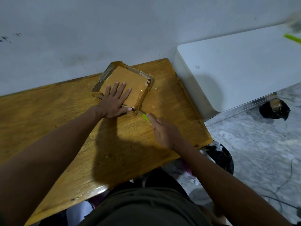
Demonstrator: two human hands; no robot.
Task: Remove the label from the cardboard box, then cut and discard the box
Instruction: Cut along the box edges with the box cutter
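The flat square brown cardboard box [125, 82] lies on the far part of the wooden brown surface [68, 128], close to the pale wall [97, 30]. Its side flaps stand up around the flat top panel, and shiny tape covers its edges; a small remnant of white label with dark print [147, 83] shows at the right corner. What is inside the box is hidden by the top panel. The left hand [114, 100] rests open and flat on the box, fingers spread, the thumb beside the near corner. The right hand [164, 131] is closed around a cutter with a bright green handle [145, 117], whose tip points to the near corner of the box; the blade itself is too blurred to see clearly. To the right of the surface stands a white rectangular cabinet [236, 67], with a green object [292, 38] blurred at the edge on top of it. Under the cabinet, on the marble floor [252, 144], lies a black bag [274, 109] with something brown in it. Beside the near right corner of the surface there is a black bin bag with white paper scraps [218, 155], partly hidden by the right arm.
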